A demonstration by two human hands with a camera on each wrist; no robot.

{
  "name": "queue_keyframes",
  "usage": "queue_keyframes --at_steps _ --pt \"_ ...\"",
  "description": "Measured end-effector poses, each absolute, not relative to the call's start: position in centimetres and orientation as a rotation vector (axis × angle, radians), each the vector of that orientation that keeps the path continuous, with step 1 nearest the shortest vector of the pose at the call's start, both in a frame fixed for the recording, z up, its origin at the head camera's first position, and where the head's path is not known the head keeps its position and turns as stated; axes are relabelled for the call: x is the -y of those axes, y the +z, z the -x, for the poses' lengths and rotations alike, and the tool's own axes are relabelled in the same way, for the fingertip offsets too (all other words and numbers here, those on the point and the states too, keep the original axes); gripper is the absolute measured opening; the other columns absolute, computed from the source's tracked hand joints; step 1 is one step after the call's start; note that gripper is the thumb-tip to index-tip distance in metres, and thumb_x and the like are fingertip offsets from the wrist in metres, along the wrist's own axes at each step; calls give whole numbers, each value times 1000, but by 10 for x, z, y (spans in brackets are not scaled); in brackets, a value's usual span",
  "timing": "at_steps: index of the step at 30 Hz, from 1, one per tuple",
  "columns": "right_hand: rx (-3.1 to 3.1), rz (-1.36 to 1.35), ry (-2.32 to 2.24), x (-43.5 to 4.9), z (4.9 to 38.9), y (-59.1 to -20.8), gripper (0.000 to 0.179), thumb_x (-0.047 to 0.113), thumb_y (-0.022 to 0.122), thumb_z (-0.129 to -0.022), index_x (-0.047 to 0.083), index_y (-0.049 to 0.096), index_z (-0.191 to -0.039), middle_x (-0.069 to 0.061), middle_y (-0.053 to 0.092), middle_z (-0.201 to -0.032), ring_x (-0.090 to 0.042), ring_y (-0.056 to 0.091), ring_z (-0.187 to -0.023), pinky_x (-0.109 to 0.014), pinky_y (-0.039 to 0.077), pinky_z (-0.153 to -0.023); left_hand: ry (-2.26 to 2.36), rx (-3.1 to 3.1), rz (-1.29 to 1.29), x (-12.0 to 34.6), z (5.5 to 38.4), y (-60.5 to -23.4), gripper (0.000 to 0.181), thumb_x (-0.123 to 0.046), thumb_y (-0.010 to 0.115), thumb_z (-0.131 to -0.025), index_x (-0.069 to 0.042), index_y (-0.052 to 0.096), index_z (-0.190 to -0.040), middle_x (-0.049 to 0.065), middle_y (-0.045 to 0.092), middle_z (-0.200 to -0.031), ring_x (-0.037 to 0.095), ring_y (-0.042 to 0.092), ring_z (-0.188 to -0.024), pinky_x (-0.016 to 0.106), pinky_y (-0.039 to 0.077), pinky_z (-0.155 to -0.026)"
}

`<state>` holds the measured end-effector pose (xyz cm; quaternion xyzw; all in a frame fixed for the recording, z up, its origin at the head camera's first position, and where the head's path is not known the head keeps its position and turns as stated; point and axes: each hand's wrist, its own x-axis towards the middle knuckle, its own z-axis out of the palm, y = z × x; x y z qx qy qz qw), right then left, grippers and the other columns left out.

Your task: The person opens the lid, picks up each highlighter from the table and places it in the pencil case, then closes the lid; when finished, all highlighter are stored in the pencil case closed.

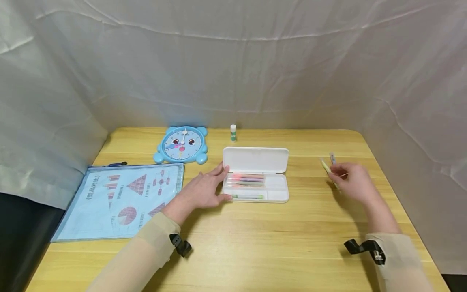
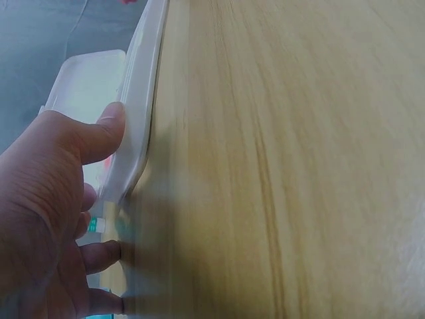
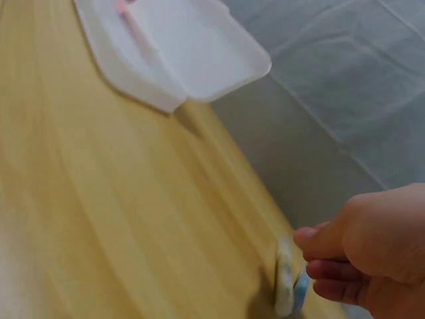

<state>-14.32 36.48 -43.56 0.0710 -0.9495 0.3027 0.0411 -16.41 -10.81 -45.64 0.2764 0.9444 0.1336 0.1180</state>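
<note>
Left hand (image 1: 206, 190): spread wide, touching pencil case (image 1: 278, 194)
Lid (image 1: 255, 159): raised
Right hand (image 1: 352, 181): at yellow pen (image 1: 325, 166) and blue pen (image 1: 332, 157); cannot tell whether it grips

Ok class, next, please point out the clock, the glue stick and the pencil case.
Clock (image 1: 183, 145): head view, on its dial.
Glue stick (image 1: 233, 135): head view, on its green body.
Pencil case (image 1: 256, 161): head view, inside its raised lid.

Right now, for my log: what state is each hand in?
Left hand: open, touching the case.
Right hand: at the yellow pen; grip cannot be told.
</note>
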Motion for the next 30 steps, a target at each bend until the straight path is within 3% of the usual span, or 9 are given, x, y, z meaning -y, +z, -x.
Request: queue_keyframes --at_steps 5,8,15,22,30 --pt "2973 -120 857 -367 141 -445 26 7 77 -97 -12 72 -114 -21 74 -96 -37 70 -87 -51 60 -75 390 -2759 -812 108 164 -455 100 -67 66 -96 -14 20 -169 6 10 -175 37 48 -144 69 32 -117" --pt "2988 -87 846 -366 139 -447 27 8 78 -96 -12 72 -114 -21 73 -95 -38 70 -88 -56 59 -78 389 -2758 -814 107 164 -455 101 -66 66 -96 -14 20 -169 6 10 -175 37 48 -144 69 32 -117" --pt "3026 -76 850 -360 139 -449 27 4 79 -94 -14 71 -112 -20 74 -93 -36 71 -86 -49 60 -74 389 -2755 -815 108 165 -454 101 -66 65 -96 -14 20 -169 7 10 -175 36 46 -146 69 32 -117" --pt "2996 -45 888 -355 138 -451 23 0 73 -95 -13 71 -114 -19 74 -94 -35 70 -87 -49 58 -76 388 -2755 -814 108 164 -454 101 -67 65 -96 -13 20 -169 7 10 -175 38 49 -143 70 32 -117" --pt "2912 -60 934 -346 136 -434 27 -4 65 -100 -14 67 -125 -23 69 -99 -32 63 -86 -27 50 -66 398 -2755 -821 109 163 -456 101 -67 65 -96 -14 19 -169 7 10 -174 38 48 -144 70 32 -116"
